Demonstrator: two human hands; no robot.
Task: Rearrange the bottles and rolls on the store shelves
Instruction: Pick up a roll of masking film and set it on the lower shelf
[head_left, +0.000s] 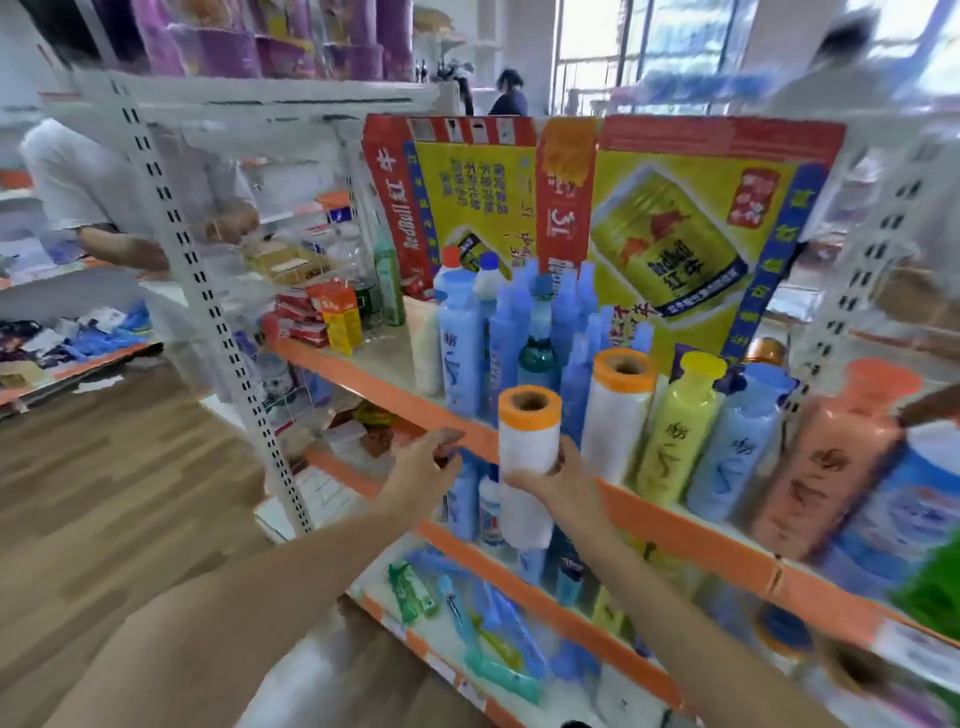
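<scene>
The right hand (553, 480) grips the white plastic-film roll with orange end (525, 457) upright, before the orange shelf edge (675, 530). The left hand (428, 467), loosely curled, holds nothing. The roll could knock down the crowded blue bottles (511, 338).

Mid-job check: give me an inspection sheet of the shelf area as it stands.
Surface: orange-edged shelf, stocked.
Job's things: held roll upright in front of the shelf edge; second roll standing on the shelf; blue bottles, yellow bottle, orange bottle.
Clutter: small boxes at the far end.
Hands: right hand grips the held roll; left hand at the shelf edge, holding nothing.
Cables: nothing seen.
Surroundings: poster behind the bottles; people at other shelves.
</scene>
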